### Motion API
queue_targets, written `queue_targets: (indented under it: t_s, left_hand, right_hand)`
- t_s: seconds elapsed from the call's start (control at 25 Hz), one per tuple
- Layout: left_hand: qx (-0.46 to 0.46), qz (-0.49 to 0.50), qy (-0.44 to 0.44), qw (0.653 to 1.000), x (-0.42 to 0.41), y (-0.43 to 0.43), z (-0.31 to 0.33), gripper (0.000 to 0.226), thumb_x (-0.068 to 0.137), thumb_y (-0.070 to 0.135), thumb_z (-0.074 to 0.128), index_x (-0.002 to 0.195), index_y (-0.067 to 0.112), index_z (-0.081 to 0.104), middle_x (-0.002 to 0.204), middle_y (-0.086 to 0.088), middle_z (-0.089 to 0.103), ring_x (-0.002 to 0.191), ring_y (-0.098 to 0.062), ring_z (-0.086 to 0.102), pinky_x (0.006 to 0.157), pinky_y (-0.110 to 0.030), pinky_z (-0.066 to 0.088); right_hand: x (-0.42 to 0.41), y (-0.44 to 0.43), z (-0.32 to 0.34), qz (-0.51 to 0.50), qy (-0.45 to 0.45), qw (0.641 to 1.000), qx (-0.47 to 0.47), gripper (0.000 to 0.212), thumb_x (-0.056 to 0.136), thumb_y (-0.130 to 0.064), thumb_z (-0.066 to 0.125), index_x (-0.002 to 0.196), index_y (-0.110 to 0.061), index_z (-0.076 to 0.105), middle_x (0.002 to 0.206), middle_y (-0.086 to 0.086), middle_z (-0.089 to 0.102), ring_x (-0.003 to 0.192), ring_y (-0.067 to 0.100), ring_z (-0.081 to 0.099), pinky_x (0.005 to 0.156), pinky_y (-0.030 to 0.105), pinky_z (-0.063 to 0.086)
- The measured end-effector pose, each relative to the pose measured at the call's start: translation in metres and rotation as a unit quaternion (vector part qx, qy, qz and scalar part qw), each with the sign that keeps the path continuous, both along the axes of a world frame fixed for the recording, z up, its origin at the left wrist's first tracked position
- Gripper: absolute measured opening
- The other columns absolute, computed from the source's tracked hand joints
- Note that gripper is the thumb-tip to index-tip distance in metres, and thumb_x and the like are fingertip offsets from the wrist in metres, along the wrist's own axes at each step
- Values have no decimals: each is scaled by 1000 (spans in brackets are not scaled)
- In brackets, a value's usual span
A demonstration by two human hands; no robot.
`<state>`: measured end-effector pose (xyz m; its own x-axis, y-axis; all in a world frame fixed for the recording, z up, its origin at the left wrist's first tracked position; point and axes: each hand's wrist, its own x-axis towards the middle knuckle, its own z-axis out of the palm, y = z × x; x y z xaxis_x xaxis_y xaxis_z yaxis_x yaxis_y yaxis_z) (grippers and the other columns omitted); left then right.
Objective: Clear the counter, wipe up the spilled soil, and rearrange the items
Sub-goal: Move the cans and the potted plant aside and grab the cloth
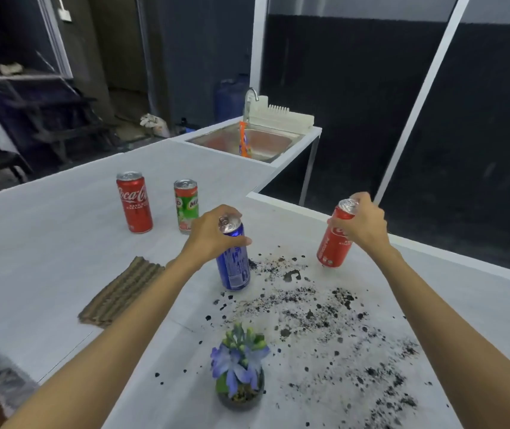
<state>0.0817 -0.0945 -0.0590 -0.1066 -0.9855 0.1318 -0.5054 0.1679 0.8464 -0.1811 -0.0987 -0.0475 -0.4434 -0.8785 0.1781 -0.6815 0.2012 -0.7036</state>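
Clearing step is judged in hand: two cans are being gripped at once so the soil patch can be freed for wiping.

Left of frame: a folded brown cloth (120,294) lies flat on the bench (46,243), untouched. Upper left of centre, a red cola can (134,202) and a green can (186,205) stand upright, clear of the spill.

Centre: the left hand (213,233) is closed in a grip round the top of the blue can (233,258), which is tilted at the soil's edge. Lower centre, a small flower pot (239,379) stands upright.

Right: the right hand (362,224) is closed round the upper part of a second red can (335,239), also tilted.

Spilled soil (325,320) is scattered over the centre-right bench, dark crumbs and fine grit.

Next move is judged to call for both cans being set down beside the upright pair, then the cloth being taken.
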Motion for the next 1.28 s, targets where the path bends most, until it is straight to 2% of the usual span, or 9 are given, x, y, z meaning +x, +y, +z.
queue_targets:
  t_s: [0.24, 0.36, 0.44, 0.6, 0.68, 0.84, 1.08, 1.16, 1.28]
  left_hand:
    - [-28, 98, 54, 993, 77, -14, 33, 50, 70, 16, 77, 114, 16, 55, 109, 0, 53, 97, -20, 51, 69, -31, 47]
    - [-34, 144, 39, 988, 129, -29, 36, 51, 69, 15, 78, 114, 19, 55, 121, -6, 54, 105, -25, 50, 76, -39, 52]
    - [-43, 155, 26, 987, 157, -38, 36, 50, 68, 12, 78, 113, 18, 56, 122, -8, 56, 101, -22, 49, 79, -39, 49]
    - [-33, 143, -5, 989, 214, -66, 28, 47, 71, 9, 75, 114, 17, 56, 123, -10, 56, 99, -23, 50, 78, -36, 47]
    - [-33, 128, -20, 991, 237, -81, 21, 48, 70, 11, 77, 113, 17, 56, 124, -12, 55, 101, -25, 51, 81, -38, 49]
    - [-5, 113, -13, 994, 275, -106, 4, 50, 70, 13, 77, 115, 16, 55, 127, -12, 53, 112, -30, 51, 83, -39, 50]
    - [-2, 60, -14, 998, 299, -122, -17, 54, 71, 16, 76, 120, 21, 54, 129, -10, 48, 116, -29, 50, 86, -34, 47]
    - [-19, 63, -54, 996, 297, -120, -18, 56, 72, 21, 75, 123, 22, 53, 134, -11, 42, 125, -29, 43, 101, -41, 41]
    - [-110, 87, -164, 976, 290, -107, -17, 58, 75, 30, 72, 129, 26, 49, 145, -7, 33, 141, -27, 22, 116, -51, 6]
  right_hand:
    - [99, -8, 66, 145, -37, 987, -54, 67, 68, -25, 81, 123, -12, 46, 120, 8, 59, 102, 22, 60, 85, 35, 53]
    - [164, -20, 85, 195, -36, 980, -29, 69, 67, -26, 81, 124, -12, 44, 123, 10, 58, 105, 25, 61, 81, 38, 56]
    - [204, -29, 91, 223, -21, 975, 11, 69, 69, -25, 80, 125, -10, 42, 122, 11, 57, 103, 26, 59, 75, 35, 57]
    - [288, -59, 82, 240, 9, 968, 65, 73, 68, -25, 81, 125, -7, 39, 124, 12, 54, 108, 29, 58, 85, 43, 55]
    - [320, -78, 70, 230, 27, 970, 71, 74, 68, -25, 81, 126, -6, 39, 127, 14, 55, 113, 31, 57, 89, 40, 53]
    - [359, -100, 32, 200, 15, 977, 78, 70, 72, -20, 79, 125, -6, 37, 126, 17, 54, 112, 31, 56, 66, 31, 44]
    - [384, -121, -21, 180, 26, 982, 58, 79, 68, -19, 80, 131, -10, 34, 130, 18, 51, 115, 34, 54, 92, 44, 50]
    - [384, -119, -23, 183, 1, 982, 54, 87, 69, -18, 80, 137, -13, 27, 136, 16, 45, 123, 33, 49, 98, 44, 47]
    - [381, -98, -27, 168, -72, 982, 56, 100, 68, -22, 81, 144, -16, 17, 145, 14, 35, 133, 30, 39, 104, 42, 39]
